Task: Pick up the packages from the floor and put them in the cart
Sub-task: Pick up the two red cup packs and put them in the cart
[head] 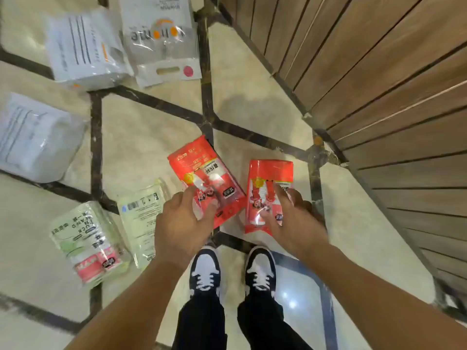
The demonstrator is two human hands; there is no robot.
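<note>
Two red snack packages lie on the tiled floor just ahead of my shoes. My left hand (184, 223) is palm down over the near end of the left red package (202, 173), with spread fingertips touching its face. My right hand (295, 223) lies the same way on the right red package (267, 183), index finger stretched along it. Neither package looks lifted. Two pale green packages (86, 238) (141, 213) lie to the left of my left hand. No cart is in view.
Three white and grey plastic mailer bags lie further off: one at far left (35, 140), two at the top (83, 49) (161, 39). A wooden slatted wall (379, 84) runs along the right side. My black and white shoes (207, 271) stand below the hands.
</note>
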